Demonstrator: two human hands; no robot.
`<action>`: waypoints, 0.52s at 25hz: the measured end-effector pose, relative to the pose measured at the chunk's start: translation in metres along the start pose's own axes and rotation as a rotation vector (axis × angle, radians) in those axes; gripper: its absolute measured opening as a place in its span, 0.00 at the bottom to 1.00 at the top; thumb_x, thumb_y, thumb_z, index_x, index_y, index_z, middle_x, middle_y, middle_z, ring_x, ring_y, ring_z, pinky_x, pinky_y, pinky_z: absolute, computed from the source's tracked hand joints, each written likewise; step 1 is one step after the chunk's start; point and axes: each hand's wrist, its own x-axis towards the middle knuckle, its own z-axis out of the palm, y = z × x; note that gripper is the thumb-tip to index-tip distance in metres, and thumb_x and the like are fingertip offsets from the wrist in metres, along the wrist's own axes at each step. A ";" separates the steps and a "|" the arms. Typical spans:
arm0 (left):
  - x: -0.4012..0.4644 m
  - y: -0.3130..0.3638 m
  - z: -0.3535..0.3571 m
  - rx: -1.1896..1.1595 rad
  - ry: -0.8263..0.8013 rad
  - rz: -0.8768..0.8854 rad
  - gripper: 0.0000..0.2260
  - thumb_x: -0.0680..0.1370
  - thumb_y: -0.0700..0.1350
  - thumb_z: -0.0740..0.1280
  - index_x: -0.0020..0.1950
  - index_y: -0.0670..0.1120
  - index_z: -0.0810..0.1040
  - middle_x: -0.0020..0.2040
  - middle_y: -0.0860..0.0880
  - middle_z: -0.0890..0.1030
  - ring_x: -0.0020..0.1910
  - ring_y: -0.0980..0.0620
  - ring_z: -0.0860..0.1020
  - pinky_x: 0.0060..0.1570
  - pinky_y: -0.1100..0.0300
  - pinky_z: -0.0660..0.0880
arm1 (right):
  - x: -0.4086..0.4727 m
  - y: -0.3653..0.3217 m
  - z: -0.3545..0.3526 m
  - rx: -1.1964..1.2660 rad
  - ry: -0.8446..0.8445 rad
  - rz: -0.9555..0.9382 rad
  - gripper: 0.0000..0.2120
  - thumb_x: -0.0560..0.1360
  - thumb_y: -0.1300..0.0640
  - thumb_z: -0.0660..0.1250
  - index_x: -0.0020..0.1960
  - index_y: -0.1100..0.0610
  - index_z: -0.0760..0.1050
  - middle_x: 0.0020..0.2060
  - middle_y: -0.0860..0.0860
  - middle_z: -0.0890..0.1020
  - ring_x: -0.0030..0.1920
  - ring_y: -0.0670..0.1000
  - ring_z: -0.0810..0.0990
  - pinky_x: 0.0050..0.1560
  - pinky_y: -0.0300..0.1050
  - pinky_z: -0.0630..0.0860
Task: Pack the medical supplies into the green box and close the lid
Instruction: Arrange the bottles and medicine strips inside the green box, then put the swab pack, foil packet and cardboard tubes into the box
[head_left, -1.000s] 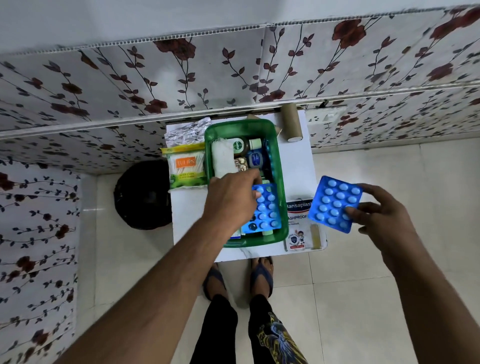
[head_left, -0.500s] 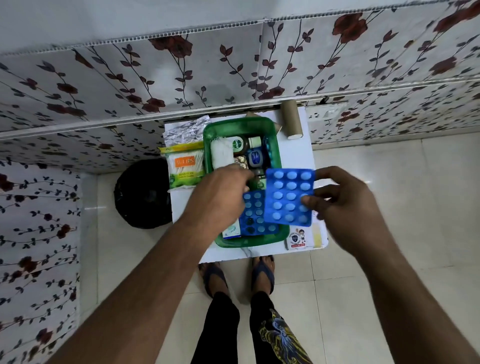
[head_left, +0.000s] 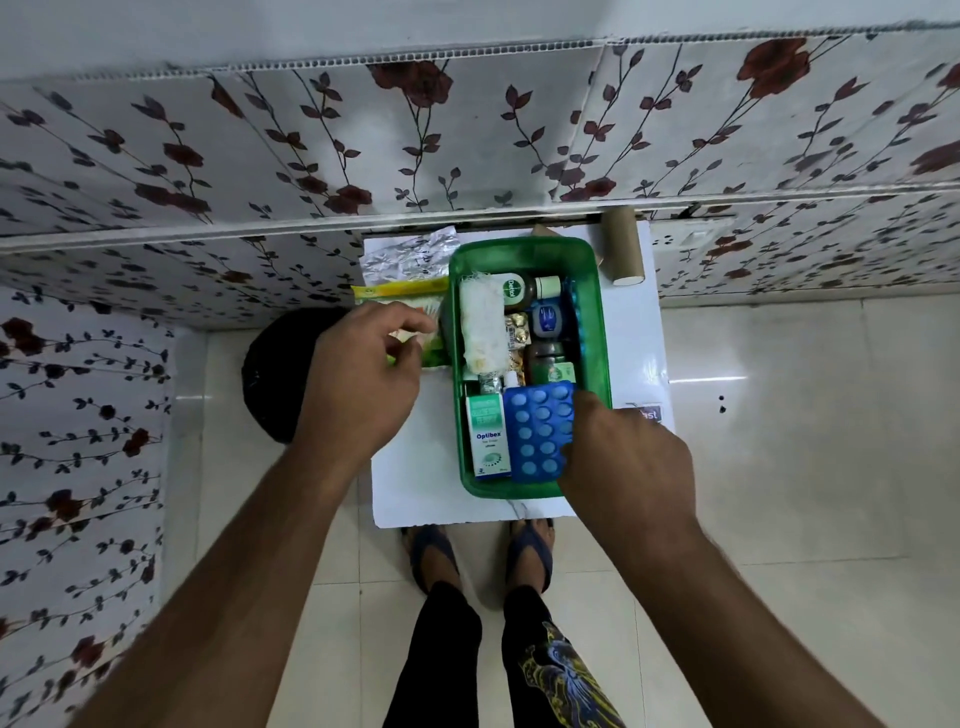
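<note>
Green box (head_left: 597, 332), open on white table (head_left: 415, 493): right hand (head_left: 623, 462) pinches blue tablet strip (head_left: 537, 431), laying it flat beside Optibex carton (head_left: 487, 436). Left hand (head_left: 358, 384), fingers loosely apart, empty, reaches toward yellow-green packet (head_left: 395, 291) outside, likely next.

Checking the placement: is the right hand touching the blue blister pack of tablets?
Touching. The head view shows the right hand with its fingers lying on the blue blister pack inside the green plastic box.
</note>
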 end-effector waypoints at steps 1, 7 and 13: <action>-0.001 -0.005 0.000 -0.009 0.006 -0.015 0.10 0.75 0.38 0.68 0.47 0.53 0.82 0.44 0.58 0.80 0.37 0.68 0.76 0.37 0.78 0.66 | -0.002 -0.001 -0.002 -0.012 -0.021 -0.007 0.13 0.70 0.60 0.64 0.53 0.52 0.72 0.37 0.51 0.81 0.38 0.57 0.83 0.32 0.42 0.65; 0.013 -0.045 -0.004 0.145 -0.063 -0.050 0.13 0.72 0.41 0.72 0.56 0.52 0.81 0.53 0.50 0.80 0.49 0.54 0.78 0.49 0.61 0.72 | 0.012 0.018 -0.031 0.250 0.295 0.015 0.06 0.70 0.54 0.65 0.45 0.51 0.81 0.34 0.49 0.85 0.32 0.56 0.80 0.33 0.43 0.74; 0.044 -0.062 0.015 0.636 -0.324 0.097 0.44 0.59 0.59 0.79 0.72 0.53 0.66 0.69 0.45 0.69 0.65 0.40 0.65 0.59 0.43 0.66 | 0.146 0.051 -0.024 0.410 0.358 0.265 0.22 0.77 0.49 0.62 0.67 0.59 0.73 0.61 0.61 0.78 0.60 0.62 0.76 0.56 0.51 0.72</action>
